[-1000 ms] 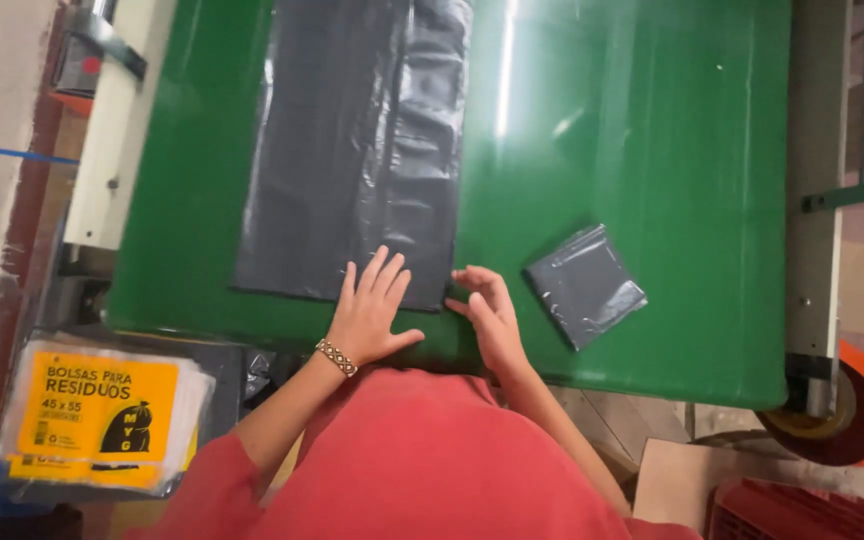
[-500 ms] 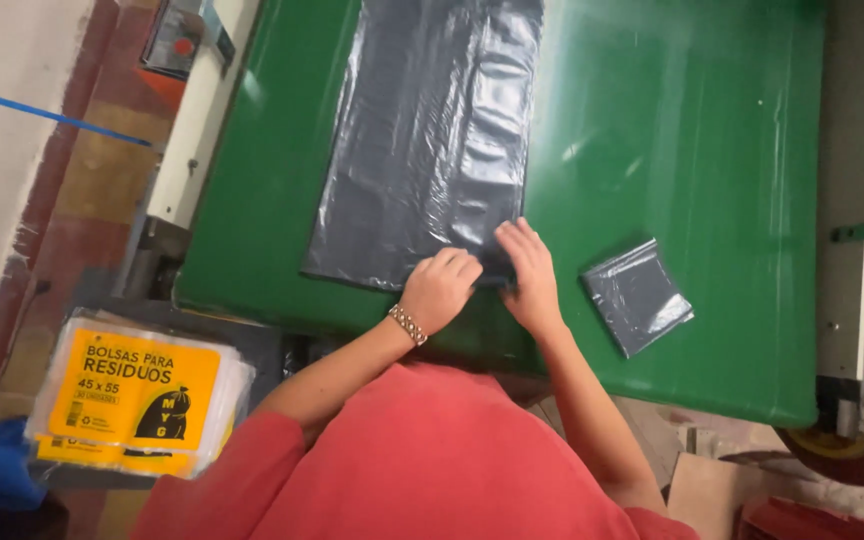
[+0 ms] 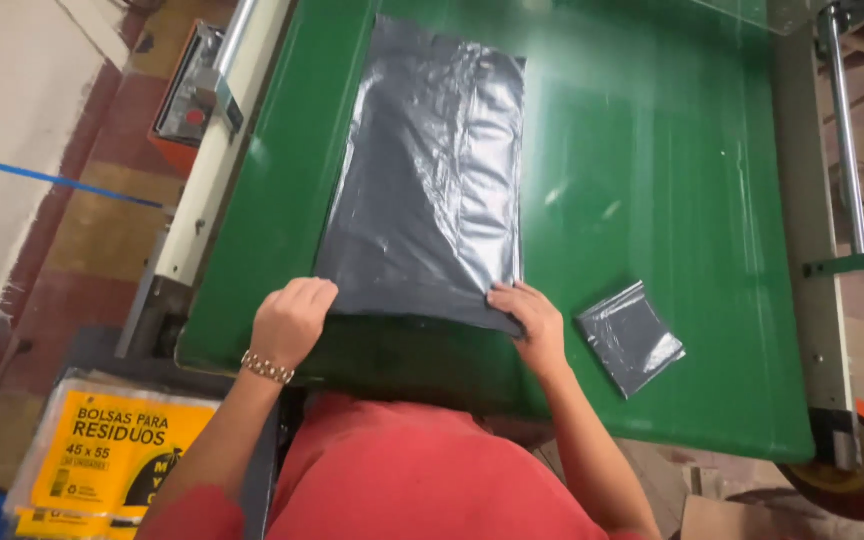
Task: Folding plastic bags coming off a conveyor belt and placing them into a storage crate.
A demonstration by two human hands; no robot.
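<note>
Both hands pressed on the near edge of the bag (image 3: 427, 190), which lay flat on the green table (image 3: 652, 200). The left hand (image 3: 292, 318) rested on the near left corner with its fingers curled down, the knuckles up; whether the fingertips pinched the plastic or only pressed on it, I could not tell. The right hand (image 3: 530, 320) lay on the near right corner with fingers close together and nearly flat, pinning the edge.

To do this step well, in my judgement, the two corners should be kept level with each other, so that the near edge stayed straight and parallel to the table edge. The pressure should be light and even, because such thin film slides and wrinkles easily. Air under the sheet should be pushed out toward the far end before any fold was made.

The bag was dark grey, glossy and long, reaching from the hands to the far part of the table, nearer to the left side. Its surface showed soft creases and bright reflections of light. A small folded bag (image 3: 630, 338) of the same grey lay near the right hand, apart from it. A yellow pack (image 3: 112, 450) lay below the table on the left.
</note>
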